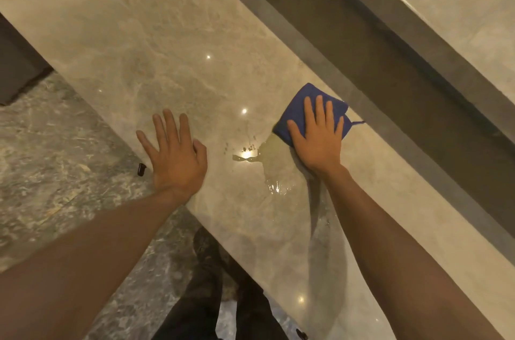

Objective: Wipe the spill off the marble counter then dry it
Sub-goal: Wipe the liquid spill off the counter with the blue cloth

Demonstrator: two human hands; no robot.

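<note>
Both forearms fill the near foreground, reaching out over the marble counter (156,41). On the left, the left hand (175,155) is laid flat near the counter's near edge, fingers spread and released, nothing grasped; it appears to be used as a brace. On the right, the right hand (317,139) is pressed palm-down on a folded blue cloth (309,105), fingers extended over it rather than clenched, so the cloth is pinned, not gripped. The spill (267,161) lies between the two hands, touching the cloth's near corner and trailing toward the body, with small droplets (249,148) just beside it.

Wiping seems barely begun, since most of the liquid is still pooled. For a clean pass, even pressure should be kept through the whole palm, and the cloth should be drawn toward the body through the puddle, not pushed outward, so liquid is gathered rather than spread. The scattered droplets should be taken in a second pass. A dry face of cloth is best reserved for the drying.
</note>
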